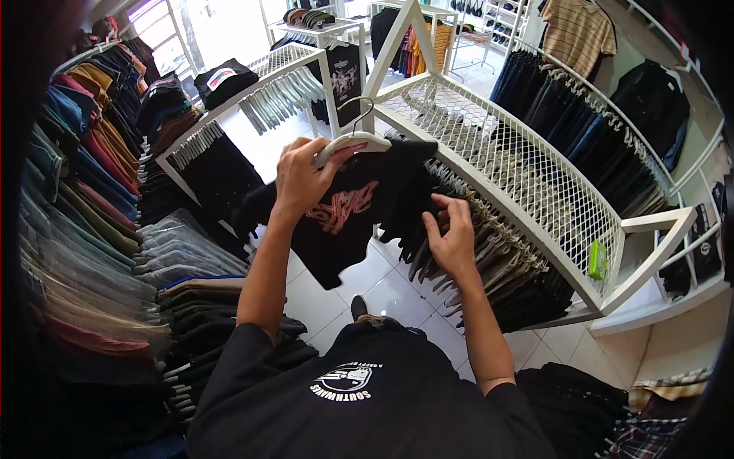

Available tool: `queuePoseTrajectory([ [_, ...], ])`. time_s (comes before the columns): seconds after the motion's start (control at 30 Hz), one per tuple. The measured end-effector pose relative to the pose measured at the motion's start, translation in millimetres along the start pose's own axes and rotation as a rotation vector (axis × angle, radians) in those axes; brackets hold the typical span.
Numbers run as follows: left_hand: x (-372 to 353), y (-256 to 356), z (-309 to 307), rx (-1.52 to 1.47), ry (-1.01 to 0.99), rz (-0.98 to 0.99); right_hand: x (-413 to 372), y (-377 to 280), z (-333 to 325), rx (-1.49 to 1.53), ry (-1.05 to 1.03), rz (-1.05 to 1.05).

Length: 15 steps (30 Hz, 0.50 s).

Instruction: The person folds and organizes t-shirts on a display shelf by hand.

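My left hand (304,174) is closed around one arm of a white hanger (375,142), whose metal hook points up. From it hangs a black T-shirt (321,245) with a pinkish-red graphic on its front, held out before me above the tiled floor. My right hand (453,239) is just right of the shirt, fingers apart and bent a little, with nothing in it. Close behind that hand is a row of dark garments on hangers (489,229) under a white rack.
The white rack's mesh top (520,153) carries a small green packet (598,260). Plastic-covered clothes (183,249) and colourful shirts (84,130) line the left. Jeans (558,99) hang at the right rear. A display stand with folded shirts (226,80) stands ahead on the left.
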State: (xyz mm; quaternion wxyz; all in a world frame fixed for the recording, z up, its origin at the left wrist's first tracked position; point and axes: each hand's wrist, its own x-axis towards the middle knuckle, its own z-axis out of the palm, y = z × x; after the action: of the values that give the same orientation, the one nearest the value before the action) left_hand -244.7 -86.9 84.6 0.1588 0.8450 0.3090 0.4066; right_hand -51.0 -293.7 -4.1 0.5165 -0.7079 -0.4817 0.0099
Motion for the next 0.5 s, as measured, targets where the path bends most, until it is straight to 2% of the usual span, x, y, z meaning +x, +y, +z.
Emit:
queuePoseTrajectory([
  [0.03,4.8,2.9,-2.7,0.041,0.055,0.168,4.2,5.4,-1.2,-0.079,0.097,-0.134],
  [0.07,10.2,4.4,-3.7,0.080,0.109,0.339,7.3,4.8,-5.3,-0.082,0.109,-0.129],
  [0.1,15.6,4.9,-2.6,0.055,0.126,0.412,9.9,-4.1,-13.3,-0.256,0.225,-0.237],
  [0.13,18.2,10.6,-2.0,0.047,0.118,0.419,11.2,-9.7,-20.2,-0.433,0.336,-0.342],
  [0.17,21.0,18.7,-3.2,-0.011,0.038,0.429,12.3,-9.4,-26.2,-0.491,0.359,-0.370],
  [0.2,23.3,28.4,-4.6,-0.070,-0.042,0.439,12.5,-5.9,-33.2,-0.500,0.365,-0.361],
  [0.27,24.5,45.1,1.3,-0.096,-0.088,0.439,10.5,1.8,-49.6,-0.441,0.165,-0.390],
  [0.33,28.3,53.7,14.5,-0.144,-0.098,0.458,4.2,10.0,-60.7,-0.416,0.185,-0.328],
  [0.47,28.0,67.7,50.6,-0.279,-0.134,0.476,-8.1,28.3,-96.3,-0.506,0.323,-0.386],
  [0.5,25.7,71.0,52.5,-0.182,-0.142,0.492,-12.7,30.8,-107.5,-0.540,0.338,-0.349],
])
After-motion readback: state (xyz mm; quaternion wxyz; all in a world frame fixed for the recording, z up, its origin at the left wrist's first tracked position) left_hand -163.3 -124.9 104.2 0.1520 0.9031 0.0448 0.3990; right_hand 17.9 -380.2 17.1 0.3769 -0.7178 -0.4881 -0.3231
